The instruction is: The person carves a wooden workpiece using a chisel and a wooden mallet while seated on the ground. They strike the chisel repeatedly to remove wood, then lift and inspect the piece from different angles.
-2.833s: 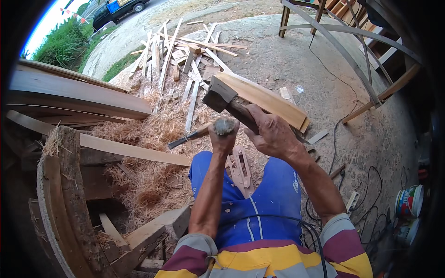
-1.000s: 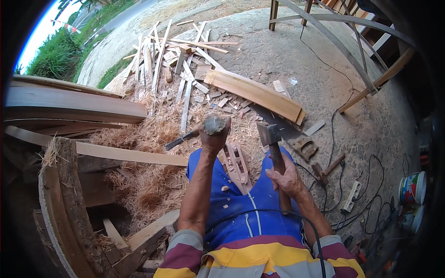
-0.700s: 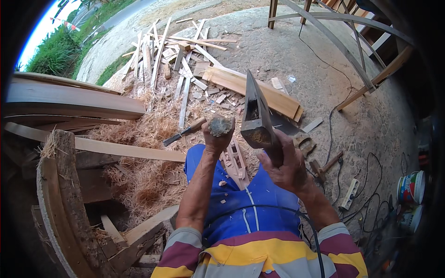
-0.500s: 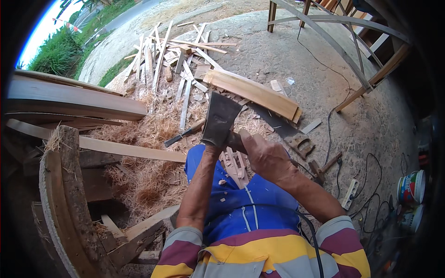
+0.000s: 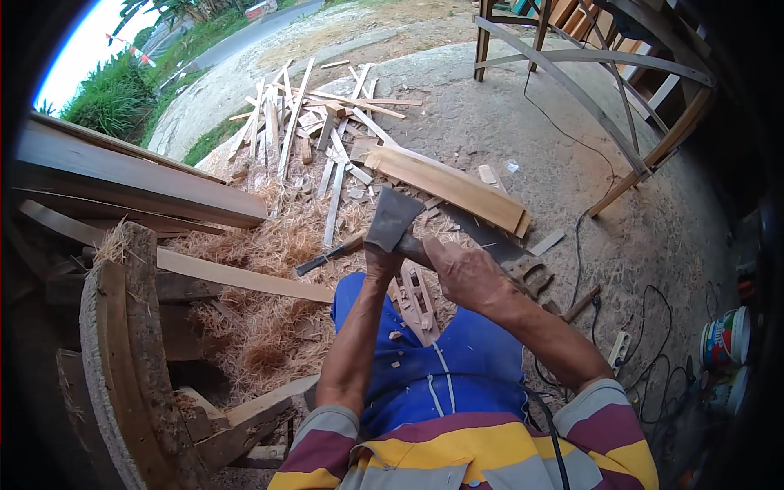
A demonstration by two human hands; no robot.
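A hatchet with a dark, broad metal head is held over my lap. My right hand wraps round its short handle, close to the head. Below the head is my left hand; the hatchet covers its fingers, so what they hold cannot be told. Between my blue-trousered legs lies a pale piece of wood with a narrow slot cut in it. Small chips are scattered on the trousers. Left of my hands, a chisel with a dark blade and wooden handle lies on the shavings.
Curly shavings and offcuts cover the ground ahead. A plank lies beside a handsaw. Heavy timbers stand at left. At right are a power strip, loose cables and a paint bucket.
The hatchet head sits slightly lower, nearer the slotted wood, with my right hand still on the handle. The whole view has tilted up a little.
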